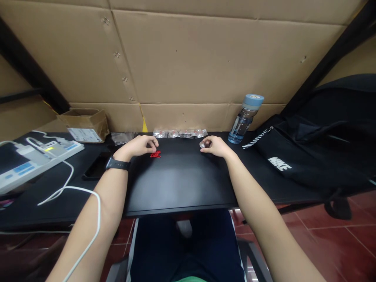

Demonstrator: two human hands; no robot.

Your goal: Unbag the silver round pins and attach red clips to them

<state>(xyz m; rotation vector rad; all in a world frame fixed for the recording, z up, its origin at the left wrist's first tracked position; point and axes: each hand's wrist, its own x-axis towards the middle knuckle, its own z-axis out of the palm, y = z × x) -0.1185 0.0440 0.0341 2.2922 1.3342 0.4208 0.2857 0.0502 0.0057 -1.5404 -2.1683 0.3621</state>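
My left hand (143,145) rests on the black table with its fingers curled, just above a small bundle of red cord (155,154). Whether its fingertips grip the cord is too small to tell. On the right, my right hand (216,146) pinches a small round, clear and silvery object (202,145) between thumb and fingers. Behind both hands, several small clear plastic packets (173,134) with round pieces inside lie in a row along the cardboard wall.
A cardboard box (85,127), power strip (38,164), white cable (98,211) and dark phone (95,166) are at the left. A water bottle (242,123) and black bag (293,152) stand at the right. Cardboard (182,62) walls the back.
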